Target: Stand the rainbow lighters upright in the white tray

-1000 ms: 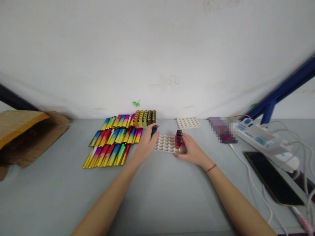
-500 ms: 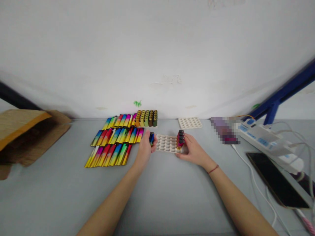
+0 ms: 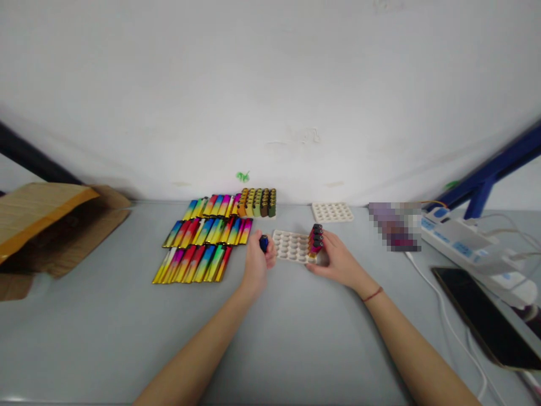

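Note:
My left hand [image 3: 257,262] is closed around a lighter with a dark blue top [image 3: 264,243], just left of a white tray with rows of holes [image 3: 291,247]. Several pink and gold lighters with black tops [image 3: 315,239] stand upright in a line at that tray's right end. Around this end curls my right hand [image 3: 338,262], its thumb at the tray's front edge and its fingers beside the standing lighters. To the left, shiny multicoloured lighters [image 3: 196,263] lie side by side in three rows.
A second white tray [image 3: 332,212] lies by the wall, and a filled one with upright lighters [image 3: 257,203] stands at the back. An open cardboard box [image 3: 63,225] is at far left. At right are a power strip [image 3: 469,242], white cables [image 3: 442,310] and a dark phone [image 3: 486,318].
The view has shifted slightly. My left hand has turned and dipped a little, so the blue lighter's top now faces me. The right hand stays at the tray's right end.

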A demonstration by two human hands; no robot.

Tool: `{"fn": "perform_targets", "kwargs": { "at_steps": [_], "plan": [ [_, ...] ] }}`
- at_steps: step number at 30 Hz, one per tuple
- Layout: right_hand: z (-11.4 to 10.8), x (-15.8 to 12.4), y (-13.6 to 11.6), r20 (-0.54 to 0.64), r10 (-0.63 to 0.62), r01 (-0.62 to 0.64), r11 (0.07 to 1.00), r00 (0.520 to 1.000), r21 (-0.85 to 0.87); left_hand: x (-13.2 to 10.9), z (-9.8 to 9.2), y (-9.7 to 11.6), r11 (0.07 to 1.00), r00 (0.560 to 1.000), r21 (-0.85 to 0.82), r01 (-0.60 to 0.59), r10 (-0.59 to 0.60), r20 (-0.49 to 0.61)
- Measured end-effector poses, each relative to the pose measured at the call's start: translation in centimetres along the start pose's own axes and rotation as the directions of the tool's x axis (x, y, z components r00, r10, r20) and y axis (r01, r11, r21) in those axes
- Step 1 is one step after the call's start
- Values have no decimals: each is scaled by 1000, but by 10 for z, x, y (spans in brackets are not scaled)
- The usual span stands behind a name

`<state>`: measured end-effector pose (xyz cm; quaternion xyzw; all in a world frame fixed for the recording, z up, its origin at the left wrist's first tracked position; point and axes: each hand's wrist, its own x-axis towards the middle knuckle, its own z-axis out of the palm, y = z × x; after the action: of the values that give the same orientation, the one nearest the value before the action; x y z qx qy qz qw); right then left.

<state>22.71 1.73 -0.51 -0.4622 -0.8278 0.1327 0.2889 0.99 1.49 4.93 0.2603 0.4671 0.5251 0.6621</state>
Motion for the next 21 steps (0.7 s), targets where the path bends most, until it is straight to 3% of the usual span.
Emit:
{"fn": "perform_targets", "kwargs": {
  "at_steps": [21],
  "plan": [
    [0,0,1,-2,-18,18,1000,1000,-14,0,1,0,999,996,-19,-30,28,-89]
  ]
}}
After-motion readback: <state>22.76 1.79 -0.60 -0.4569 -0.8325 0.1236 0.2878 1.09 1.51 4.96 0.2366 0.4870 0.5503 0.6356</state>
